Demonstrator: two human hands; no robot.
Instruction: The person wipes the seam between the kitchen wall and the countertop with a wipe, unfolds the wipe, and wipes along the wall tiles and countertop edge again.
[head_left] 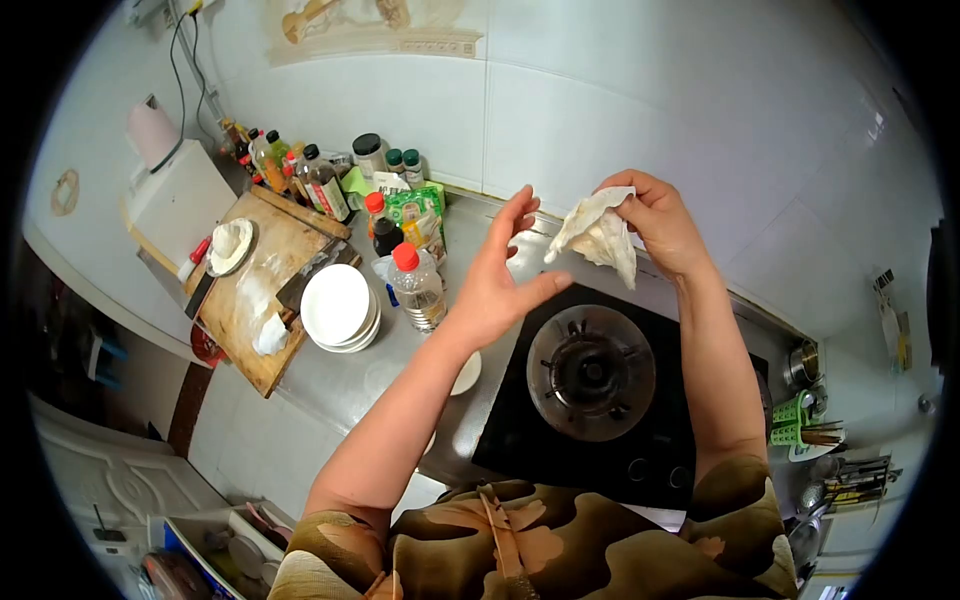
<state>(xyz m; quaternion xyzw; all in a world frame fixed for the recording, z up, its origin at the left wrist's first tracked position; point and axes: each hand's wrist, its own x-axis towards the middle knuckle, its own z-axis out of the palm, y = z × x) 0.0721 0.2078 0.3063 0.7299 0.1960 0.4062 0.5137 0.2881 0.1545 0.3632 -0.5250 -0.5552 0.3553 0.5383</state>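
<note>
My right hand (663, 225) pinches a crumpled white cloth (597, 232), which hangs above the back edge of the stove; whether it is fabric or a paper towel is hard to tell. My left hand (497, 285) is held up to the left of the cloth, apart from it, with thumb and fingers spread and nothing in it. Below both hands sits a black gas stove (510, 440) with one round burner (592, 370) in view. A clear plastic bottle with a red cap (418, 295) stands left of my left wrist.
Stacked white bowls (336, 306) stand on the steel counter (335, 395). Further left, a floury wooden board (262, 300) carries a plate with a white lump (232, 245). Several sauce bottles (325, 185) line the wall. A green basket with chopsticks (790, 420) is at the right.
</note>
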